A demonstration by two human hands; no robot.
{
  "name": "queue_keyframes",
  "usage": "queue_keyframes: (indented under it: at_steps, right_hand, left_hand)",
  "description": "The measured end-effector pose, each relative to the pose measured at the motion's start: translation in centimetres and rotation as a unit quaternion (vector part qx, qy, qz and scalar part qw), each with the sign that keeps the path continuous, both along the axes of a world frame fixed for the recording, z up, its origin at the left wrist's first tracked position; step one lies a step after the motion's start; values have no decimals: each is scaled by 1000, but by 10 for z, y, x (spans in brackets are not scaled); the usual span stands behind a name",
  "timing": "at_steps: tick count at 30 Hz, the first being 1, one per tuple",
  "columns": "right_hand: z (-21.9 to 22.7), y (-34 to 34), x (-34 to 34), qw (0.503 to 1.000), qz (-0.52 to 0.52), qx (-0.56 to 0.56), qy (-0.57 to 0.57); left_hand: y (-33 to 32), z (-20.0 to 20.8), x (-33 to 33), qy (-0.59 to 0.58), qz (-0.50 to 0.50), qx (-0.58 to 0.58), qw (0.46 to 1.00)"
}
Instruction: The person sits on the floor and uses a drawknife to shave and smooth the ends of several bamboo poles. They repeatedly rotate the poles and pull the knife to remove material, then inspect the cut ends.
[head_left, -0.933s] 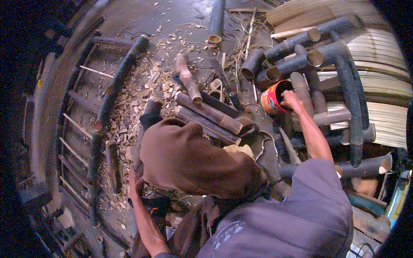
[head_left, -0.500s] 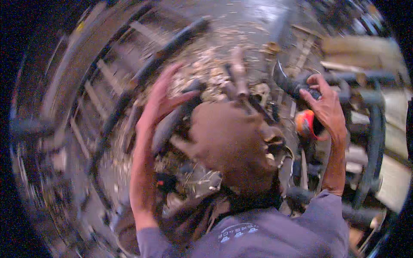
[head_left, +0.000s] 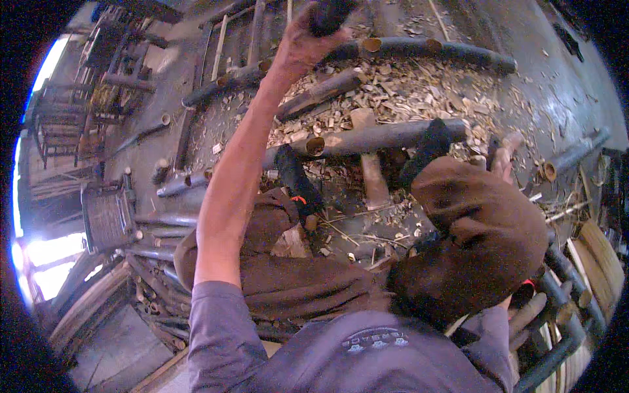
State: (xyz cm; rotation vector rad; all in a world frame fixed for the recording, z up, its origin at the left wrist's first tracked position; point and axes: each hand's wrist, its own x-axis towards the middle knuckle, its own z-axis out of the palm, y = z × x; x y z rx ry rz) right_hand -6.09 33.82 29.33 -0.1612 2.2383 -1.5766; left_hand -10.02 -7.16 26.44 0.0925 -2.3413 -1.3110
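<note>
My left hand (head_left: 303, 47) is stretched far forward to the top edge of the view. Its fingers are curled round a dark rounded object (head_left: 332, 14), partly cut off by the edge, whose kind I cannot make out. Below that arm lies a dark-barked pole (head_left: 386, 139) with a hollowed notch, resting over a pale wooden block (head_left: 375, 180). Two black-covered feet, left (head_left: 298, 175) and right (head_left: 429, 147), are against the pole. My right arm shows only its sleeve and a bit of skin; that hand is hidden behind my raised brown-trousered knee.
Wood chips (head_left: 419, 98) cover the floor around a longer notched pole (head_left: 468, 54) farther off. A short log (head_left: 321, 95) lies among them. At the left are a slatted wooden chair (head_left: 108, 219) and stacked poles. More dark poles (head_left: 560, 340) and boards lie at the right.
The view has swung left. My left hand, open before, has reached forward and closed round the dark object. My right hand, earlier visible beside a dark pole, has gone out of sight behind the knee.
</note>
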Motion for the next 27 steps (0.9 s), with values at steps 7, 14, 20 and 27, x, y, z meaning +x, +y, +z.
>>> queue_keyframes:
  at_steps: [7, 14, 20, 27]
  right_hand:
    - [-18, -4, 19, 999, -12, 21, -47]
    - [-25, 13, 18, 999, -21, 21, -18]
    - [8, 39, -20, 996, -54, 17, 69]
    - [63, 60, -58, 985, -66, -53, 153]
  left_hand:
    - [-23, -78, 0, -78, 162, 29, 983]
    - [64, -218, 53, -145, -12, -299, 943]
    - [79, -287, 73, -175, 26, -361, 916]
    - [85, -315, 50, -23, 92, -351, 931]
